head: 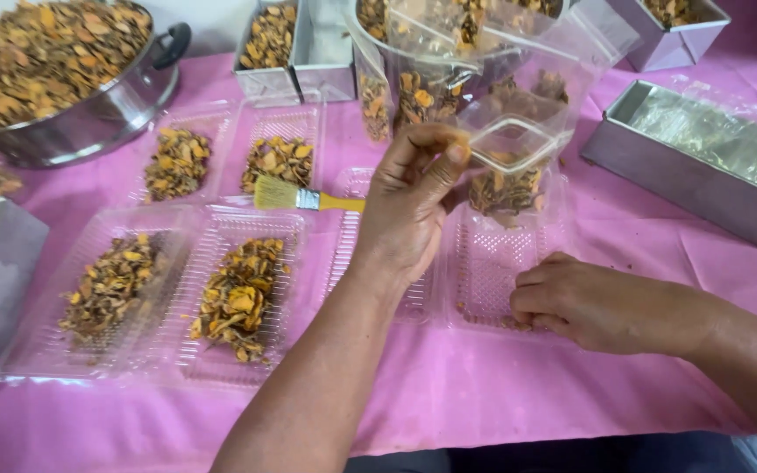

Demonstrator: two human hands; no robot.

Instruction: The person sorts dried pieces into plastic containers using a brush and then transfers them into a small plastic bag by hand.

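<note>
Left hand: raised above the counter, grip pinched narrow on the upper edge of a clear plastic bag.
Clear plastic bag: hangs open-mouthed from the left fingers, above a clear clamshell tray; dried orange-brown slices sit in its bottom.
Right hand: rests on the near right corner of the clear clamshell tray, fingers curled narrow onto a few crumbs there; whether it holds any cannot be told.
Brush: yellow handle, pale bristles, lies flat just left of the left hand, between the trays.
Filled trays: four clear trays to the left, each with a heap of the same dried slices.
Steel pot: far left, heaped with slices.
Metal tin: right, lined with clear film.
Counter: covered with pink cloth.
</note>
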